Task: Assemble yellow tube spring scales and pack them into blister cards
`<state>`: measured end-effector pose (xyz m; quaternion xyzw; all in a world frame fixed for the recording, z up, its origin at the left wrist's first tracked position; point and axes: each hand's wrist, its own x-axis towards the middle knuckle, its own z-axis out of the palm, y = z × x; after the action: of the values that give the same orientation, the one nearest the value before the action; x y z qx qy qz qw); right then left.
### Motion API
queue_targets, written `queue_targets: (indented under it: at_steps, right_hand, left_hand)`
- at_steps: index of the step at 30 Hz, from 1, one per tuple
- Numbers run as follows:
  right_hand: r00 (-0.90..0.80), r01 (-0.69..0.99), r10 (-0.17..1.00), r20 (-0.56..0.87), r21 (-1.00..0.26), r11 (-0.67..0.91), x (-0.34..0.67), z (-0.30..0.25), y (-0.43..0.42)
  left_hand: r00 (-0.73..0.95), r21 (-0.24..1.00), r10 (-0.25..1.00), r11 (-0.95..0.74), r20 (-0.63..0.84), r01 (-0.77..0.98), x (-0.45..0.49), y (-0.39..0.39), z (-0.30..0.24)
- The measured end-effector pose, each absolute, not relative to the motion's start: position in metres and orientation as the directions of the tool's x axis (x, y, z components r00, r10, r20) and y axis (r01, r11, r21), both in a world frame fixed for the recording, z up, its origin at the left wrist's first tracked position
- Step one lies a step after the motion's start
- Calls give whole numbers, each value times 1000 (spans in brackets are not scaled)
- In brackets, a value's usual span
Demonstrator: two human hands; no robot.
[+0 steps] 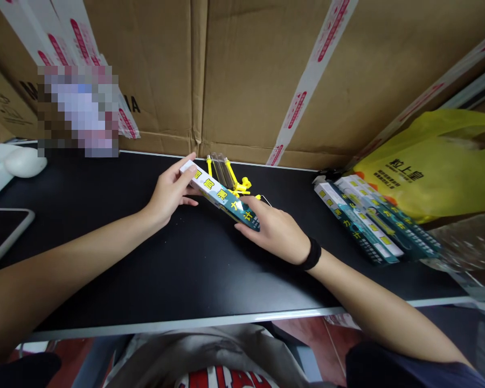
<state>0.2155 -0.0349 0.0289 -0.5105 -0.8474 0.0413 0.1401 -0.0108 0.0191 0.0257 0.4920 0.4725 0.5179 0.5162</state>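
In the frame's centre, the left hand [170, 187] and right hand [282, 229] grip opposite ends of a narrow printed box [221, 195], its contents hidden. Clear tubes [222, 170] with yellow parts lie just beyond; similar boxes [343, 215] lie at right, beside a yellow bag [432, 186].

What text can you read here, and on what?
"测力计" – held box; its first two characters are unclear, the fine print too small.
"力计" – front box of the right-hand stack; smaller print unreadable.
"粒上皇" – yellow bag; lines below too small.
"IA" – carton; rest of the word blurred out.
Red print on tape: unreadable.
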Motion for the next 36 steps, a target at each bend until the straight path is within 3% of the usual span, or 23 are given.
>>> queue_targets:
  at_steps: [6,11,16,22,27,36]
  right_hand:
    - [-366,873,884,289,-222,434,225,37,-27]
    - [-229,922,874,428,-191,336,245,58,-15]
    - [-74,989,930,359,-93,115,277,78,-12]
    - [127,992,936,330,-34,-123,336,64,-31]
    - [405,889,844,352,65,-454,387,57,-49]
    - [430,799,803,413,239,-551,452,47,-43]
  left_hand:
    - [117,987,986,-105,119,-121,-12,21,20]
    - [215,965,943,-262,255,8,-13,20,3]
    - [310,883,867,-447,389,142,-13,15,-3]
    - [350,847,839,-498,417,185,-11,14,-2]
    - [356,847,841,-493,407,198,-12,15,-4]
    - [377,840,839,-493,391,226,-12,16,-5]
